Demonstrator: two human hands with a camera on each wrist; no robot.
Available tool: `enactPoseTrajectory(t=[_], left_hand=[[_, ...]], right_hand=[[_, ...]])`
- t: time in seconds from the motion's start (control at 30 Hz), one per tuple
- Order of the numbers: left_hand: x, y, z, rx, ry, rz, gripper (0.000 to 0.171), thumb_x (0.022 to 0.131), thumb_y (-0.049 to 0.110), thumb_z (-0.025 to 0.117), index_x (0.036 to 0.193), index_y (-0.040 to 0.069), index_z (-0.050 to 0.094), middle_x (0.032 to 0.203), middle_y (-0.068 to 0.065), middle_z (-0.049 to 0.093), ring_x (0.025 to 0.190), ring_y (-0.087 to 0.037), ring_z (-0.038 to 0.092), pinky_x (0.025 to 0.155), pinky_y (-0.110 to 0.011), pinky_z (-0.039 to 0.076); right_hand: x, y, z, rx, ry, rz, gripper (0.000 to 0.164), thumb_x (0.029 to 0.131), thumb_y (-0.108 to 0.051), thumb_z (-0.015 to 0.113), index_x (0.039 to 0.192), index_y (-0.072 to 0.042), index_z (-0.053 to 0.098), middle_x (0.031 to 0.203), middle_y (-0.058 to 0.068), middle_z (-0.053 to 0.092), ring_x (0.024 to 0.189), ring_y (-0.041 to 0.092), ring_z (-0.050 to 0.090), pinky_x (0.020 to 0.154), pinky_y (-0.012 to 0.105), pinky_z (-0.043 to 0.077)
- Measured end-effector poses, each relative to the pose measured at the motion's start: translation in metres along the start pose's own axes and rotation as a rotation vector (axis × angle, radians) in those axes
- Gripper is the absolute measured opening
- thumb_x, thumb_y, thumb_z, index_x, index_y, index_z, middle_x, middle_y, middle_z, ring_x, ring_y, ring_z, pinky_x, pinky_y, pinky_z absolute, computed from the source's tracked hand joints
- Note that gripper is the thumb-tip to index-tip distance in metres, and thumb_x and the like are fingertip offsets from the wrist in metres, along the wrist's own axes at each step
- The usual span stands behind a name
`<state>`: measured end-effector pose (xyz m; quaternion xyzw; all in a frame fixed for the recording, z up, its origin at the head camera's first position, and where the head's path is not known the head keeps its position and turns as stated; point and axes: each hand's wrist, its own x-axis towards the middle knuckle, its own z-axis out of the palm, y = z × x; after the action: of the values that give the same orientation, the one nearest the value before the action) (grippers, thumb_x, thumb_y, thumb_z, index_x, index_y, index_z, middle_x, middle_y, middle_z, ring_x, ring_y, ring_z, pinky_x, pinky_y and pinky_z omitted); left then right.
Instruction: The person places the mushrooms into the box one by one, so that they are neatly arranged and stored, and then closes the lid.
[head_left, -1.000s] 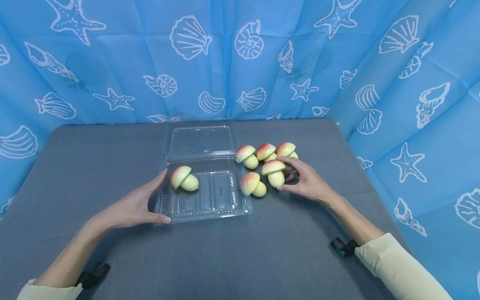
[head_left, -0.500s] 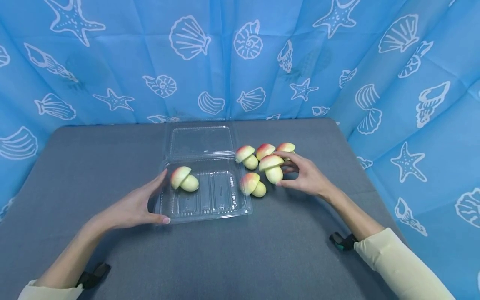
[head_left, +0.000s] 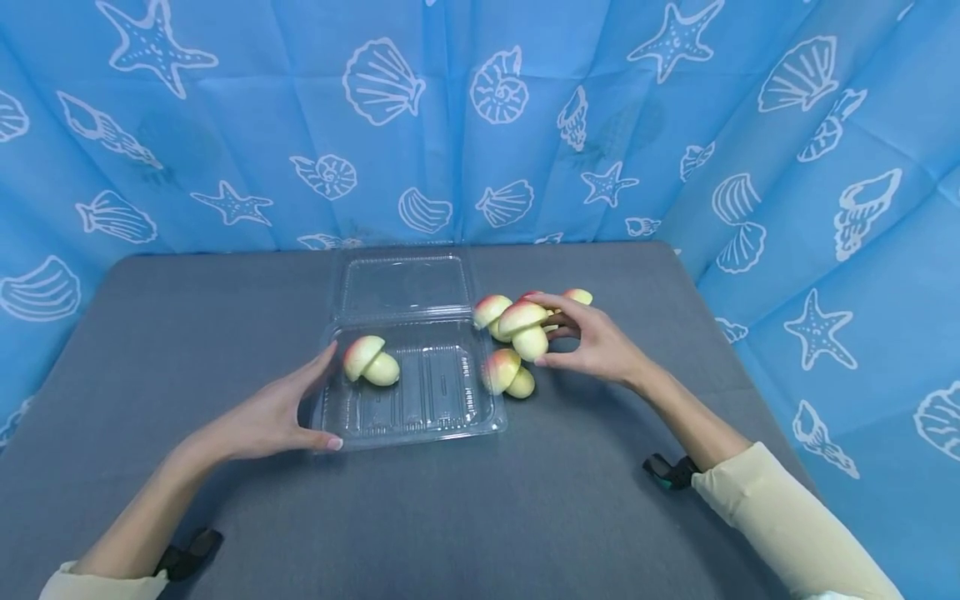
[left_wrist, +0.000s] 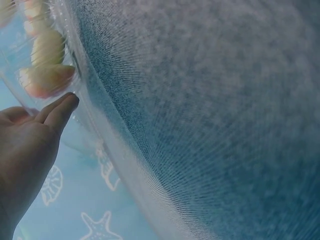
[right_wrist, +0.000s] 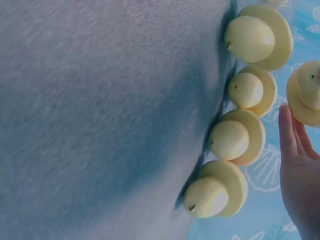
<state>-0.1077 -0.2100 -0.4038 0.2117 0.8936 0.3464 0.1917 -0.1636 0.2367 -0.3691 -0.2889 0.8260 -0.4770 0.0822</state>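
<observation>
My right hand (head_left: 603, 343) pinches a toy mushroom (head_left: 527, 327) with a pink-and-yellow cap between thumb and fingers. In the right wrist view that mushroom (right_wrist: 306, 95) is up off the table, apart from a row of others. My left hand (head_left: 258, 417), thumb and fingers spread, rests along the left side of a clear plastic clamshell box (head_left: 420, 434). One mushroom (head_left: 371, 361) lies tilted inside its left part, and the left wrist view shows it through the plastic wall near the left fingertips (left_wrist: 70, 100).
Several more mushrooms lie right of the box, one (head_left: 510, 372) close by its right rim. Behind them another mushroom (head_left: 577, 296) is partly hidden by the right hand. The open lid (head_left: 405, 283) lies back on the grey table (head_left: 480, 517). A blue shell-print curtain (head_left: 450, 125) closes off the back.
The right hand has moved left and slightly up with its mushroom, which now overlaps those at the back of the group. The left hand and box have stayed put.
</observation>
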Motion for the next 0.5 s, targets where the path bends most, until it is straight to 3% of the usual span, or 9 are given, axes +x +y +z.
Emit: enactPoseTrajectory(t=[0.2,0.5], left_hand=[[0.0,0.0,-0.001,0.008,-0.002,-0.001,0.13,0.072,0.055,0.084,0.161,0.012,0.0,0.164,-0.022,0.007,0.147,-0.046,0.013,0.113,-0.066,0.022],[-0.001,0.001,0.0,0.01,0.013,0.024,0.128,0.073,0.051,0.085,0.161,0.011,0.001,0.163,-0.024,0.009,0.146,-0.046,0.016,0.112,-0.065,0.024]], right_hand=[[0.009,0.008,0.005,0.071,-0.05,0.012,0.078,0.079,-0.001,0.083,0.147,-0.011,0.045,0.142,0.009,0.05,0.124,0.029,0.057,0.098,0.037,0.052],[0.02,0.001,0.016,0.181,-0.11,0.012,0.077,0.08,0.005,0.079,0.147,-0.007,0.044,0.138,0.011,0.046,0.122,0.034,0.055,0.099,0.039,0.051]])
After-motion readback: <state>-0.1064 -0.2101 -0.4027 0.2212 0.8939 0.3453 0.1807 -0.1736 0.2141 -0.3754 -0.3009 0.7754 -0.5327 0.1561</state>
